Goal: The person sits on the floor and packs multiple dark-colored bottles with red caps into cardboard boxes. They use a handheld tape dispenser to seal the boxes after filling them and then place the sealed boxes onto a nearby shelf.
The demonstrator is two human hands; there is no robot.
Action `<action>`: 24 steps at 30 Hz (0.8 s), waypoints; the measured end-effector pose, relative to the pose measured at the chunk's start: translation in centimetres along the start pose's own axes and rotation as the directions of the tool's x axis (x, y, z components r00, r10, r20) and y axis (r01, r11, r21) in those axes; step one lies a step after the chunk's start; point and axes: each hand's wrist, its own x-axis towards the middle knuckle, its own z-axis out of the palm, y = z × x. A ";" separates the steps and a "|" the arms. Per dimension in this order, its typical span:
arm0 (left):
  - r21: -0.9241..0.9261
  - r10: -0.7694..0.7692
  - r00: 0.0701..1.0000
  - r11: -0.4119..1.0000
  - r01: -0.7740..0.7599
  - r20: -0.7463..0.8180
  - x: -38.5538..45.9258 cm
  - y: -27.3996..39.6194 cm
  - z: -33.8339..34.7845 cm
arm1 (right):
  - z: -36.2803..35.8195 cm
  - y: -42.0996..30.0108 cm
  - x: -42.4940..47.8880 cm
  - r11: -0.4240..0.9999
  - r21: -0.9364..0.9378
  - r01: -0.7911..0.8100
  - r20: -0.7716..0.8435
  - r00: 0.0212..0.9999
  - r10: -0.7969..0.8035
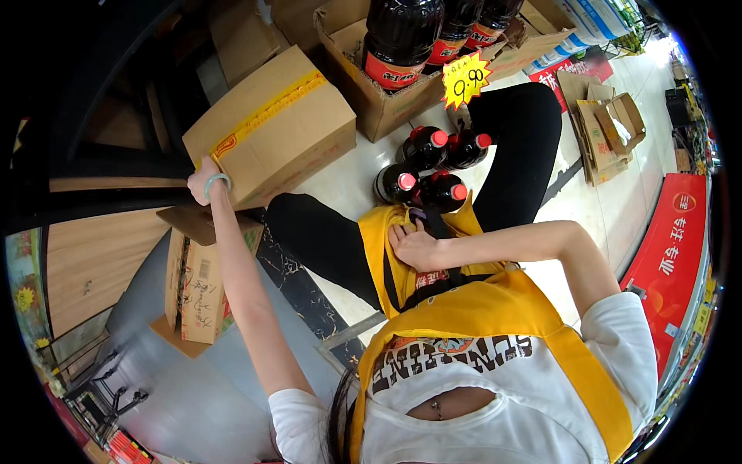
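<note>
My left hand (203, 181), with a pale green bangle at the wrist, grips the near left end of a taped cardboard carton (290, 124). Yellow printed tape (272, 113) runs along the carton's top. My right hand (414, 246) lies at my lap against the yellow apron (464, 307). Its fingertips are partly hidden in the apron's folds, by a small purple thing (417, 214). Between my knees several dark bottles with red caps (426, 148) stand upright on the floor, close together.
Larger dark bottles (403, 40) stand in an open carton (377, 110) bearing a yellow price tag (466, 80). Another carton (197, 284) is at the left, beneath my left forearm. Flattened cardboard (597, 133) lies on the tiles at right, near a red-fronted display (666, 272).
</note>
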 end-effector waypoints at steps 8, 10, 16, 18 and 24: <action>-0.545 0.019 0.989 0.836 0.064 0.145 1.9 -1.5 1.0 | -18.0 8.2 15.3 0.987 0.137 0.083 -0.750 0.659 0.049; -0.649 0.059 0.981 0.756 0.079 0.188 2.9 -2.0 1.4 | -19.5 11.8 20.8 0.997 0.031 -0.066 -0.800 0.597 0.065; -0.639 -0.011 0.945 0.734 0.229 0.326 3.4 -2.2 -0.2 | -17.3 13.2 22.6 0.995 0.084 0.047 -0.944 0.324 0.065; -0.678 0.350 0.585 0.468 0.567 0.732 2.7 -4.0 -3.8 | -17.9 12.1 20.0 0.997 0.027 0.070 -0.994 0.105 0.020; -0.518 0.506 0.320 0.854 -0.053 0.801 0.0 -7.4 -12.3 | -14.8 6.6 11.1 0.968 0.193 0.162 -0.959 0.239 0.151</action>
